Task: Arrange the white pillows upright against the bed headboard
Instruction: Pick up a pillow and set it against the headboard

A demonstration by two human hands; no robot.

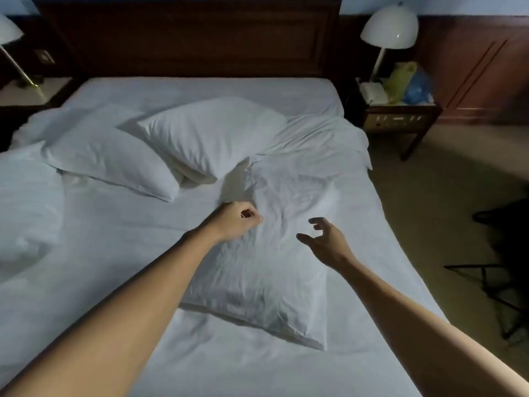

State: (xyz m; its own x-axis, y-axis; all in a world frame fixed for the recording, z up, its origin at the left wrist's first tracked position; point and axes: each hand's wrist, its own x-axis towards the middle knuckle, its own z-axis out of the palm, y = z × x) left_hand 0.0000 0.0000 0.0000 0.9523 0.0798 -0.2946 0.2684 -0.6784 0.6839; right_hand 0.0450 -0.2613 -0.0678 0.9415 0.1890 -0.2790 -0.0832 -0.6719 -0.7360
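White cotton, creased all over: the nearest pillow (pixel 266 270) lies flat on the bed (pixel 114 239) right under our hands. Our left hand (pixel 237 222) is clenched into a fist on its far left corner, seemingly pinching the fabric, though we cannot tell how much cloth is caught. Our right hand (pixel 326 243) hovers just above the pillow's right side, fingers (pixel 316 222) spread and curled, grasping nothing. Beyond the left hand two more pillows lie flat, one (pixel 211 136) straight ahead and one (pixel 108 159) further left, overlapping at their edges. A rumpled duvet (pixel 315 138) is bunched beyond the right hand. Past all of these stands the dark wooden headboard (pixel 186 35), with bare sheet in front of it. Far right of the right hand a bedside table (pixel 400 116) carries a lamp (pixel 389 27) and coloured bags (pixel 409 81).
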